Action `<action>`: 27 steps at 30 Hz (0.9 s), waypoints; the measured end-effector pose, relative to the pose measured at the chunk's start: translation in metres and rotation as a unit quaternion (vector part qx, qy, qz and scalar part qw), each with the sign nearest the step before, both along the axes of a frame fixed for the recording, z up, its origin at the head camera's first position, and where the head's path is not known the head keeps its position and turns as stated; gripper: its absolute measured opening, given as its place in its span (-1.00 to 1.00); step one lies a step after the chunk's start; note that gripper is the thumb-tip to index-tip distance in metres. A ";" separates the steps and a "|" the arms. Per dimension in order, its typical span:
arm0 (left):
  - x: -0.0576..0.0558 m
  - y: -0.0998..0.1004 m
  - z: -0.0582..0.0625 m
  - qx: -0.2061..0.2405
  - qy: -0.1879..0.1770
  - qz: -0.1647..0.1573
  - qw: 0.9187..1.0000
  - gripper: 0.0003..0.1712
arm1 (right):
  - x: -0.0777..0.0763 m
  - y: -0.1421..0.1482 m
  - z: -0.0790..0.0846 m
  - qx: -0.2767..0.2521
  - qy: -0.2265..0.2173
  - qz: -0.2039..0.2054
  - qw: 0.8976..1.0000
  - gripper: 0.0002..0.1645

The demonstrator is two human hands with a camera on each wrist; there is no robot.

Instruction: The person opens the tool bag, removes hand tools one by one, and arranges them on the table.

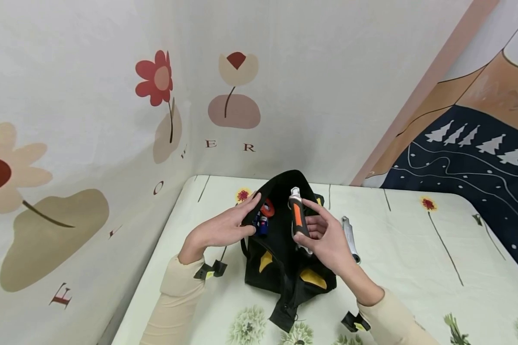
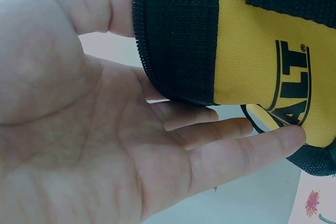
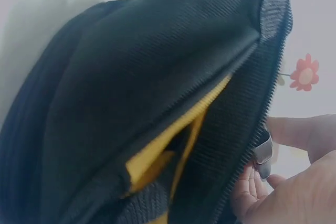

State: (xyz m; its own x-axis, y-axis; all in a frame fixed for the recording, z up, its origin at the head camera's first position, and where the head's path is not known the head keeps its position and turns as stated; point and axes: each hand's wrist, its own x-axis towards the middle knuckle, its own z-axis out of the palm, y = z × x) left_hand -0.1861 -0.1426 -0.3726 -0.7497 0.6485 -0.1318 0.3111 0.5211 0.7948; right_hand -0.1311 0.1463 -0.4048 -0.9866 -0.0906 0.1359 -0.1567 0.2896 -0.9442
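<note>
A black and yellow zippered tool bag stands on the table with its top spread wide. My left hand is at its left rim, thumb and straight fingers spread along the zipper edge. In the left wrist view, those fingers lie against the bag's yellow lettered side. Over the opening, my right hand grips a hand tool with a black-and-orange handle and silver metal ends. The right wrist view shows mostly the bag's black wall; the tool's metal end peeks past the zipper.
A red ring-shaped item and blue items lie inside the bag on the left. To its right, a silver wrench-like tool rests on the flower-patterned tablecloth. A printed cloth wall rises behind.
</note>
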 end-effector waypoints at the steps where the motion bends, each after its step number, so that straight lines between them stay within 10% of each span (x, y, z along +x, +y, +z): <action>1: 0.000 0.000 0.000 0.001 0.000 -0.002 1.000 -0.01 | 0.001 0.002 0.002 0.003 0.001 -0.003 1.000 0.04; 27: -0.002 0.000 -0.001 0.003 -0.003 -0.003 1.000 -0.01 | 0.010 0.060 0.008 0.013 -0.016 -0.076 0.997 0.05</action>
State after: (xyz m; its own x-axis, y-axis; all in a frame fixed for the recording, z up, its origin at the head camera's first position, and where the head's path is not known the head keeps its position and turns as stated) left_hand -0.1885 -0.1421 -0.3738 -0.7448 0.6541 -0.1317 0.3104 0.5145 0.7993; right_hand -0.1216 0.2063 -0.3967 -0.9929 0.0577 0.1040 -0.0791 0.3324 -0.9398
